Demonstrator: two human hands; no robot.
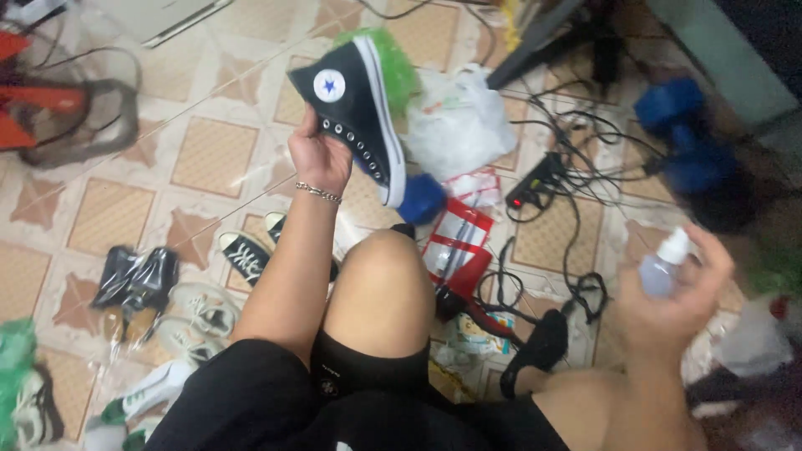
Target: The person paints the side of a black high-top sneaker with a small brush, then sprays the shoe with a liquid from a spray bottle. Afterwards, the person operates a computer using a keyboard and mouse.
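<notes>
My left hand [317, 154] is raised over the floor and grips a black high-top canvas sneaker [355, 104] with a white sole and a round white patch on the ankle. The shoe is tilted, its sole facing right. A thin bracelet circles that wrist. My right hand [672, 301], at the lower right and blurred, holds a small clear spray bottle [664, 266] with a white nozzle. My bare knee [380, 280] sits between the two hands.
Black and white sneakers [246, 250] lie on the patterned tile floor [125, 200], with white shoes [192, 317] at lower left. A white plastic bag [459, 121], red package [459, 242], power strip with tangled cables [543, 179] and blue dumbbells [681, 134] crowd the right.
</notes>
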